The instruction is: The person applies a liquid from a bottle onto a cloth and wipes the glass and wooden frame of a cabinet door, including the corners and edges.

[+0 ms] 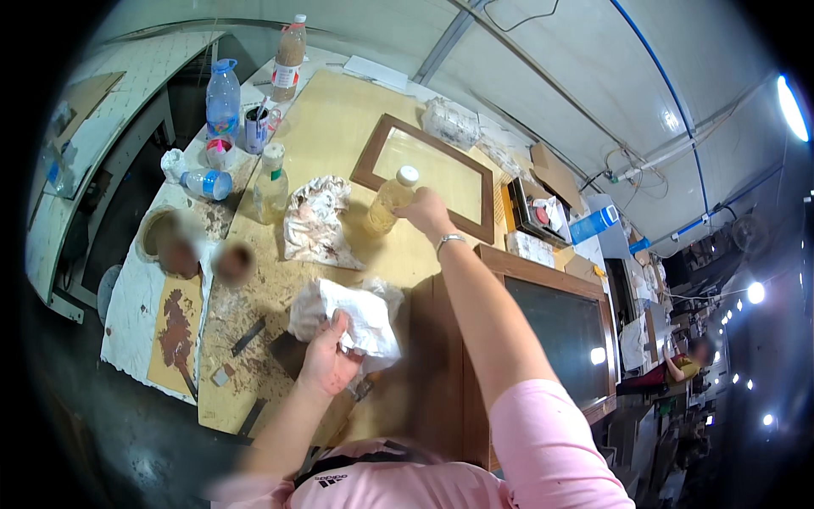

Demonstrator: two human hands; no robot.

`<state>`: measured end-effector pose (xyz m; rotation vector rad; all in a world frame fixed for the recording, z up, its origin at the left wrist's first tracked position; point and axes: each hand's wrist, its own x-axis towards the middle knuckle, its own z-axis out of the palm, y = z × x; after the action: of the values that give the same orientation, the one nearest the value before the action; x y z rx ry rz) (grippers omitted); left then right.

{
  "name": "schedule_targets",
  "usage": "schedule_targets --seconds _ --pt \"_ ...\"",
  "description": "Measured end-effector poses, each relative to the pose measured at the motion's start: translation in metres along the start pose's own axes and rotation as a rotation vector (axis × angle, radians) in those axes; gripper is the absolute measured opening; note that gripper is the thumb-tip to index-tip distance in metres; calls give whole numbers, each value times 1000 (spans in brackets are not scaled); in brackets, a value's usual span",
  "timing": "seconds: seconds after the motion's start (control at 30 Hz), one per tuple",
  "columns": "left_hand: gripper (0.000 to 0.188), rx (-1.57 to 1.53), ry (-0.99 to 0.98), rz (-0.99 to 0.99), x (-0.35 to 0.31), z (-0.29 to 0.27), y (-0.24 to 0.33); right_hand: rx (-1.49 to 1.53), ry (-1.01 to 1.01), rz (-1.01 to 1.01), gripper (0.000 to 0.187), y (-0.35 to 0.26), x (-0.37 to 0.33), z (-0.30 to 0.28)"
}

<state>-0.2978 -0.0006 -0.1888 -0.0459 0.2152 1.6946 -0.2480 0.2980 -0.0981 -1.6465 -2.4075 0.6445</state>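
Observation:
My left hand [329, 366] is closed on a crumpled white cloth [370, 324], thumb on top, over the near part of the worktable. Farther out, my right hand [426, 212] has its fingers around a see-through bottle [387, 204] of yellowish liquid with a white cap. That bottle is slightly tilted; whether its base touches the table I cannot tell. Just left of it lies a stained rag [312, 222]. A similar bottle [271, 197] stands beyond the rag's left side. Behind the held bottle a brown wooden frame [370, 151] lies flat.
Along the far left stand a large clear bottle [222, 95], a bottle of brown contents [289, 59] and a can with brushes [255, 131]. A brown-framed dark panel [551, 327] lies close to my right arm. Boxes and a blue bottle [593, 224] sit at the right.

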Motion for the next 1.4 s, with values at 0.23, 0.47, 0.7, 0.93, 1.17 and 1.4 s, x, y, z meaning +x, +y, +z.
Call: schedule_targets --seconds 0.23,0.47,0.7,0.93,1.17,1.4 --pt "43 -23 -14 -17 16 -2 -5 735 186 41 45 38 47 46" --pt "29 74 252 146 70 -13 20 13 230 -694 32 -8 11 45" --pt "26 174 220 237 107 -23 34 -563 -38 -860 18 -47 -26 32" --pt "32 211 288 171 99 0 24 -891 -34 -962 20 -37 -47 14" --pt "34 244 153 182 96 1 21 -1083 0 -936 21 -45 -56 12" --pt "34 281 125 172 94 -3 20 -1044 -11 -931 21 -44 -60 10"
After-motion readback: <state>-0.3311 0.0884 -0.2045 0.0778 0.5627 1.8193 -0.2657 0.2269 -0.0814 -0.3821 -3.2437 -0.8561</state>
